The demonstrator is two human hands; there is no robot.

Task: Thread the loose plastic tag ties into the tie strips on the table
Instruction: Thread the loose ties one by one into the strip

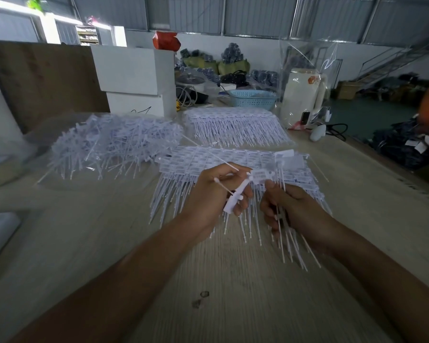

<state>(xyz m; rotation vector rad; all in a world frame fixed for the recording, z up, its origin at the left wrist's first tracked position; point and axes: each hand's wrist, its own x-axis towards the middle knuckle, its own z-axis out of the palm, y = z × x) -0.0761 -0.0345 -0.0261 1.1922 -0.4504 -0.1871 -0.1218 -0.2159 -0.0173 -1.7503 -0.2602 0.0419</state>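
Observation:
My left hand point(214, 191) grips one white plastic tag tie point(235, 200) whose thin tail runs up and left past my thumb. My right hand point(286, 211) holds a bundle of white tag ties point(286, 240); their tails fan down toward me. Both hands hover over the near stack of tie strips point(208, 160), a flat white row of tags with tails hanging toward me. A second stack of tie strips point(235, 125) lies farther back. A heap of loose tag ties point(109, 144) lies on clear plastic at the left.
Two white boxes point(134, 78) stand behind the heap, beside a brown board point(42, 78). A blue basket point(253, 97), a white jug point(302, 95) and a white handheld scanner point(317, 134) sit at the back right. The wooden table point(208, 280) stretches toward me.

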